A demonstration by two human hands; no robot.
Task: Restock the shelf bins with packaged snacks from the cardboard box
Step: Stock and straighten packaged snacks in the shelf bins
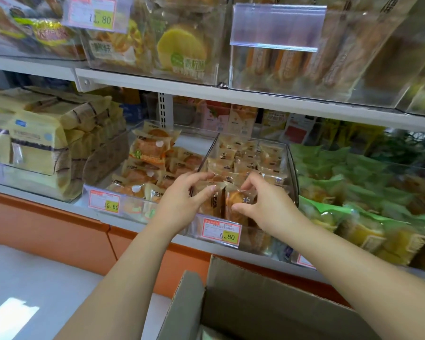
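Your right hand (pixel 260 204) pinches an upright clear-wrapped brown cake packet (pixel 236 202) at the front of the clear plastic shelf bin (pixel 291 168); your left hand (pixel 182 197), fingers loosely curled, steadies its neighbour.

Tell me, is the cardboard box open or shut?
Open: the cardboard box has its flaps standing up, showing the inside.

1. I see a clear, glossy plastic bin (pixel 291 165) with hard, smooth walls.
2. The snack packets (pixel 233 165) inside it are thin shiny film, crinkled and part see-through.
3. The cardboard box (pixel 268 300) is matt brown, its cut flap edge corrugated.
4. The shelf edge (pixel 255 98) looks like smooth, white-painted metal.
5. The price tag (pixel 221 232) is paper behind a glossy clear sleeve.
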